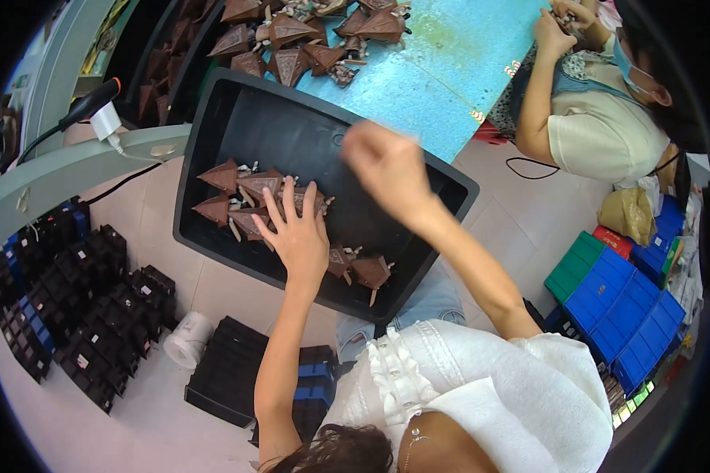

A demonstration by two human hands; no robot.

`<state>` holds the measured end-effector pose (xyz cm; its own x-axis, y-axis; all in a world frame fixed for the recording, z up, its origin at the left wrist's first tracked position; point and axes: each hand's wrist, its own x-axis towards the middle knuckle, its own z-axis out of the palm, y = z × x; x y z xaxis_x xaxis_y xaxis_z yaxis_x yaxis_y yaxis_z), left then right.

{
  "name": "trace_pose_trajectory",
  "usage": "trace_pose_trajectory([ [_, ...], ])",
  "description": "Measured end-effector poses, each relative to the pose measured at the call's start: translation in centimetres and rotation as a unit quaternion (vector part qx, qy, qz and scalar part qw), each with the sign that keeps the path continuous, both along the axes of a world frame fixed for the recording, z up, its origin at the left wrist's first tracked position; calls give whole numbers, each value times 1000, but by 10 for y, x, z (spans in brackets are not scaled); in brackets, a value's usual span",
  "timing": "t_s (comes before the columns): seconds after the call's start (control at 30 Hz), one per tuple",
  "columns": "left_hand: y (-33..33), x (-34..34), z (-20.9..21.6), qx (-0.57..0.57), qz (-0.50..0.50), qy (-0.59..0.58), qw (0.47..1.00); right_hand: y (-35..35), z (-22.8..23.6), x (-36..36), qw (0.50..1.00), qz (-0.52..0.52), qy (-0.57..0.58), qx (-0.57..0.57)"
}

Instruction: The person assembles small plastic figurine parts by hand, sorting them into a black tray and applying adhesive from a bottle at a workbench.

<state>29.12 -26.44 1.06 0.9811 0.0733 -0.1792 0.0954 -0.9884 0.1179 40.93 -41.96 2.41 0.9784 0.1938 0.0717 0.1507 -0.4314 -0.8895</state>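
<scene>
A black plastic tray point(252, 118) lies tilted in front of me, its far end against the blue worktable. Inside, toward its left and near side, are several brown pointed figurines point(218, 176) with small pale parts sticking out. My left hand point(301, 240) rests over this group, fingers spread, fingertips touching the brown pieces. Nearer the tray's front wall lie a couple more brown figurines point(371, 272). Above the tray's right part, my right hand point(390, 169) is curled and smeared by motion. Whether it holds anything cannot be made out.
More brown figurines point(292, 35) are heaped on the blue worktable point(442, 47). A co-worker point(607, 118) sits across at right, hands on a small piece. Stacked black bins point(87, 307) and a white bucket point(188, 339) stand left; blue bins point(615, 307) right. A metal rail point(79, 165) carries a cable.
</scene>
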Motion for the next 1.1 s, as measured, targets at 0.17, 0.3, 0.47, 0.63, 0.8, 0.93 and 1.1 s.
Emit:
trace_pose_trajectory([
  [0.17,-26,24,13,-39,11,4,999,-23,-60,127,975,-30,185,-121],
  [0.3,-34,65,34,-243,34,-126,961,-26,-62,118,985,-107,124,56],
  [0.47,-38,125,79,-769,310,-4,559,-33,53,33,998,51,-29,38],
  [0.63,-54,122,86,-843,312,59,435,-41,70,3,987,32,-158,24],
  [0.8,-52,120,78,-831,427,91,344,-49,58,-16,947,71,-310,-38],
  [0.93,-46,107,74,-838,441,46,318,-42,73,-34,984,-121,6,134],
  [1.1,-42,90,67,-873,399,87,268,-28,74,-43,991,1,-28,133],
])
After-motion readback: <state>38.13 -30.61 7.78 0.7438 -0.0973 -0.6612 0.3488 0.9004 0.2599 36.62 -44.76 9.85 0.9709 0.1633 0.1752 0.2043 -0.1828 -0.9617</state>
